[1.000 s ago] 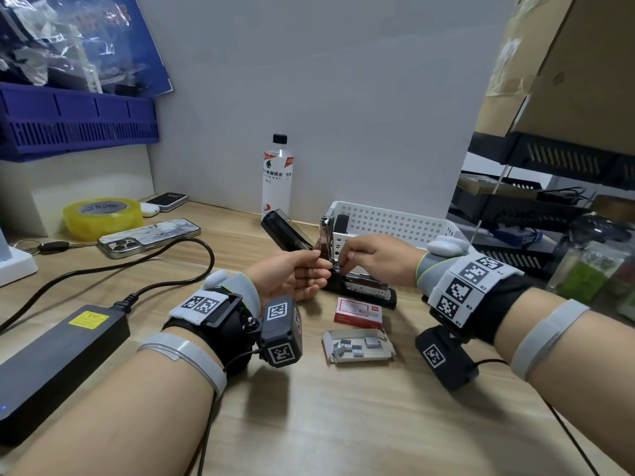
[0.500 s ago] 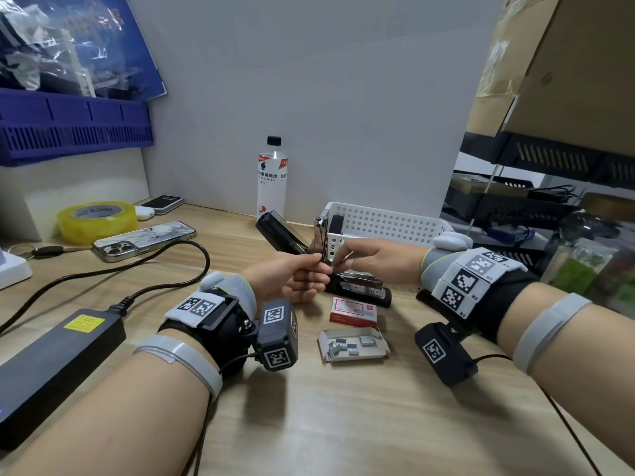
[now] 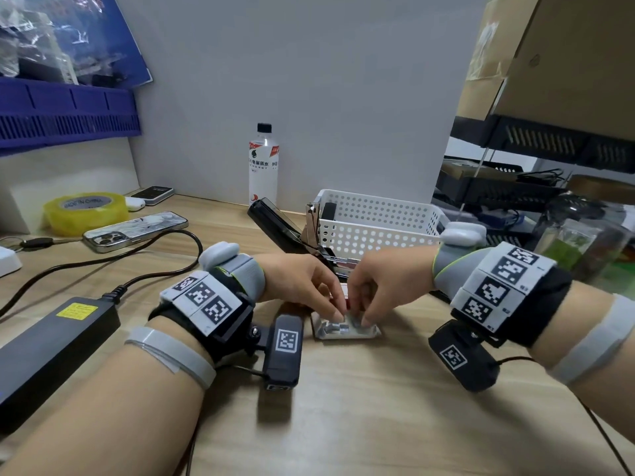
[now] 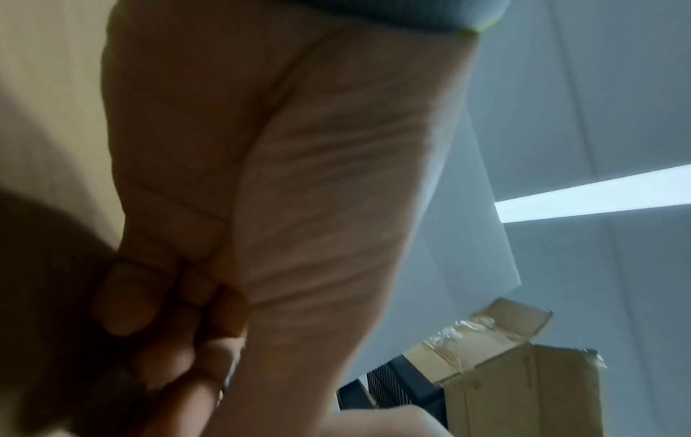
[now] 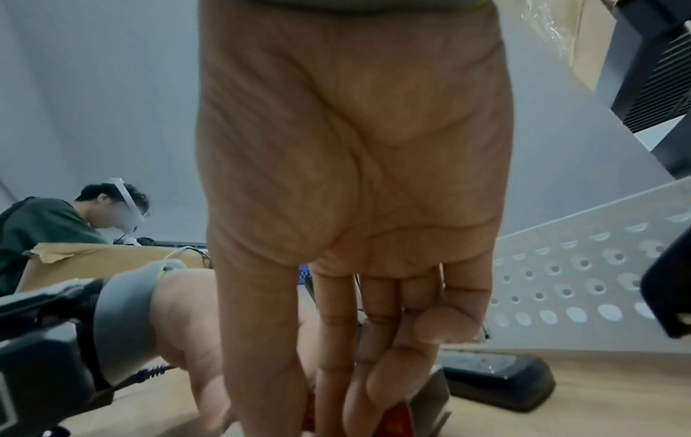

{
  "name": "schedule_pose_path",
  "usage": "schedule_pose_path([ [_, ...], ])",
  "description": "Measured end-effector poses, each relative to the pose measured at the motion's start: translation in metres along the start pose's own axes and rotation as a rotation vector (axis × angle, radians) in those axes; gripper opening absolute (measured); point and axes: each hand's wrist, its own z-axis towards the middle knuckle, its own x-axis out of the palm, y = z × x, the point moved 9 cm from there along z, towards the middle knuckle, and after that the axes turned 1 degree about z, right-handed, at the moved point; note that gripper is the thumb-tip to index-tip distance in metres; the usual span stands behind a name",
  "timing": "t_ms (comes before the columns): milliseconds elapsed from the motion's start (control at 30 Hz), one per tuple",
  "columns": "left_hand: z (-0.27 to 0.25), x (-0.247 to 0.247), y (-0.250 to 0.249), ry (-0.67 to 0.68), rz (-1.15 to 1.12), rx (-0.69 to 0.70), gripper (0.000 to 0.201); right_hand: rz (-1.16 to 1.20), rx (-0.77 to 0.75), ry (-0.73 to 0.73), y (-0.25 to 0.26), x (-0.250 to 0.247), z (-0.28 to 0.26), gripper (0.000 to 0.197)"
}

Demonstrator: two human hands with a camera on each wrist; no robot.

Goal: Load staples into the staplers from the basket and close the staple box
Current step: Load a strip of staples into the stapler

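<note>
The black stapler (image 3: 275,228) stands open on the desk in front of the white basket (image 3: 378,221); its base (image 5: 497,381) lies flat. Nearer to me lies the white staple tray (image 3: 343,333) with several loose staple strips. The red staple box sleeve (image 3: 344,293) shows just between my hands. My left hand (image 3: 338,314) holds the tray's far left edge with curled fingers. My right hand (image 3: 362,319) reaches down into the tray and pinches a grey staple strip (image 3: 355,321). In the right wrist view its fingers (image 5: 336,369) point down beside the red sleeve (image 5: 400,419).
A water bottle (image 3: 263,166) stands by the back wall. A phone (image 3: 135,230), a yellow tape roll (image 3: 86,211) and a power brick (image 3: 51,345) with its cable lie at the left. Shelves and jars (image 3: 584,242) crowd the right. Another person (image 5: 45,224) sits behind a carton.
Both hands have let go of the open stapler and dropped towards me onto the staple tray. The stapler now stands open by itself.
</note>
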Motion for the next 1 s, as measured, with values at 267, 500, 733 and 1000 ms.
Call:
schedule_pose_path([
  [267, 0.006, 0.001, 0.003, -0.034, 0.247, -0.068, 0.026, 0.038, -0.037, -0.028, 0.000, 0.006, 0.001, 0.013],
  [500, 0.004, -0.003, 0.002, -0.044, 0.214, -0.076, 0.020, 0.298, 0.020, -0.362, -0.042, -0.058, 0.004, 0.003],
  [733, -0.003, -0.011, 0.007, -0.026, -0.120, 0.040, 0.019, 0.240, 0.122, -0.510, -0.052, -0.067, 0.034, 0.003],
  [1000, -0.003, -0.020, 0.034, -0.016, -0.831, 0.049, 0.016, 0.082, 0.132, -0.504, -0.032, -0.061, 0.054, 0.009],
])
